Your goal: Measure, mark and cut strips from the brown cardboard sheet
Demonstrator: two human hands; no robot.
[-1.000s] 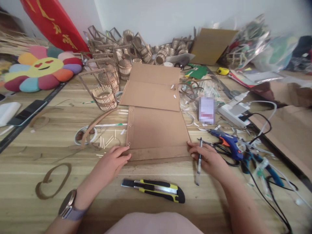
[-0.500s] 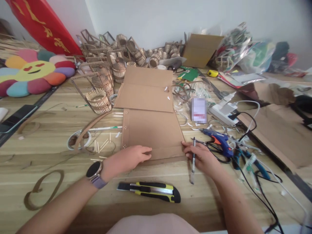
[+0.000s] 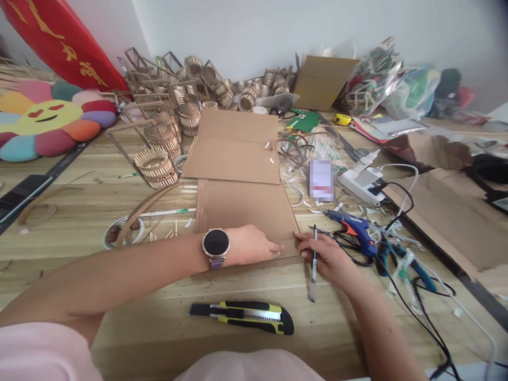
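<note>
My left hand (image 3: 254, 246), with a watch (image 3: 216, 244) on the wrist, lies across the near part of a brown cardboard sheet (image 3: 242, 206), fingers stretched toward its right edge. At the sheet's near right corner is my right hand (image 3: 323, 254), thumb and fingertips against the edge. A pen (image 3: 314, 264) is held between its fingers, pointing away from me. A second cardboard piece (image 3: 234, 148) overlaps the sheet's far edge. Closer to my body, a yellow and black utility knife (image 3: 242, 316) lies on the wooden table.
To the right are a blue glue gun (image 3: 355, 230), pliers (image 3: 405, 264), cables and a white power strip (image 3: 363, 182). Small wooden buckets (image 3: 156, 165) crowd the back left. A roll of tape (image 3: 123, 233) and thin sticks lie left of the cardboard.
My left hand has slid right along the near part of the cardboard, toward my right hand. The right hand and pen have stayed at the corner.
</note>
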